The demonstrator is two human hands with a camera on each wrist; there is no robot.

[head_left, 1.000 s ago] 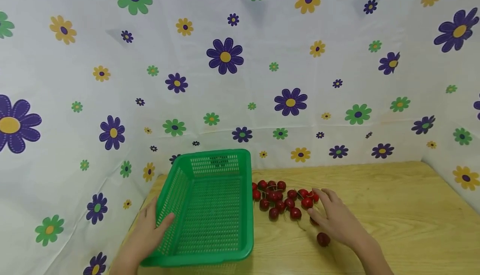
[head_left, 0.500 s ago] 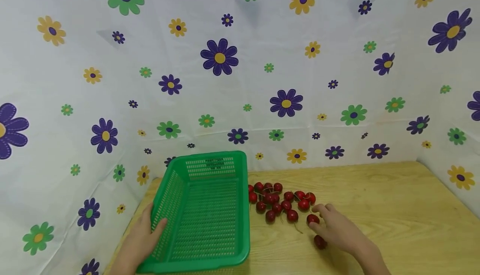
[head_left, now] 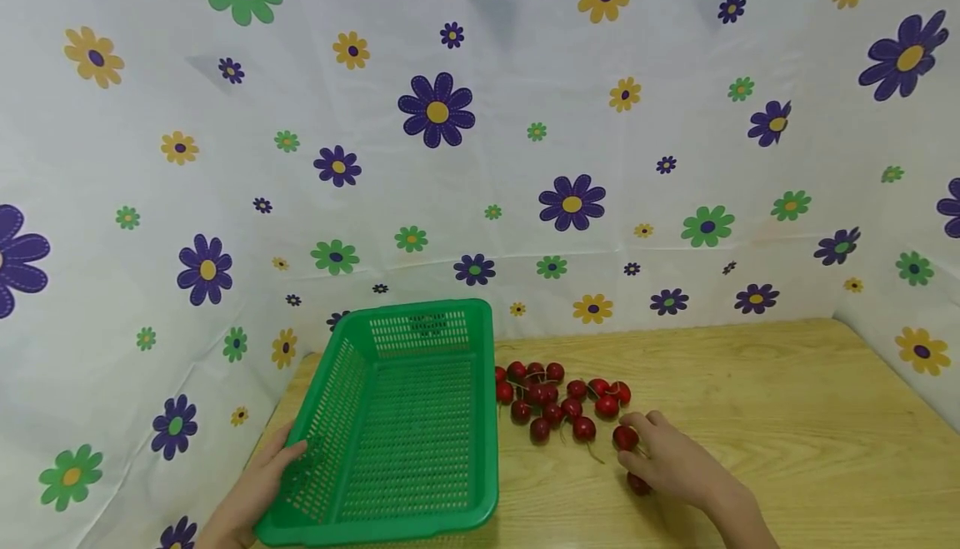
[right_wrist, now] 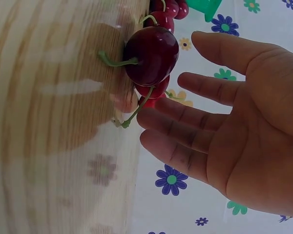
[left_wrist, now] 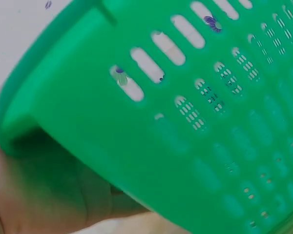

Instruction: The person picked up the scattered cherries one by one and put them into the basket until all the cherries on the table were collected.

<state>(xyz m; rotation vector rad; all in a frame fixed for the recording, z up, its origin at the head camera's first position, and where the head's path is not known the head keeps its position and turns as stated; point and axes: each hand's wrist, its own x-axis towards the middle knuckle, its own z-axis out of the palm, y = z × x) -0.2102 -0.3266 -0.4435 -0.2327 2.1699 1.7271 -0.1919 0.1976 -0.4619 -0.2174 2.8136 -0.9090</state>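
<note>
Have cherries (head_left: 537,394) bunched on worktop (head_left: 765,399) just right of green basket (head_left: 486,416); see none inside basket. Also got two strays (head_left: 625,438) nearer the camera, apart from the bunch, right by the right hand (head_left: 671,461). Compared with one second ago, find that hand pulled back from the edge of the bunch to the strays, with cherry layout looking the same. In right wrist view, see fingers extended and loose, nothing grasped, close to a dark cherry (right_wrist: 151,56); can't confirm contact. Read that as work narrowed to the strays, with no cherry off the worktop yet. Moving out, see left hand (head_left: 258,482) holding basket by its left side, thumb at the rim, rest of hand outside. Note thumb drawn back from over the basket's inside; take that as an adjusted hold, basket not let go. Can't tell full seating of basket base. Further out, see flowered sheet (head_left: 510,74) behind and along both sides.
</note>
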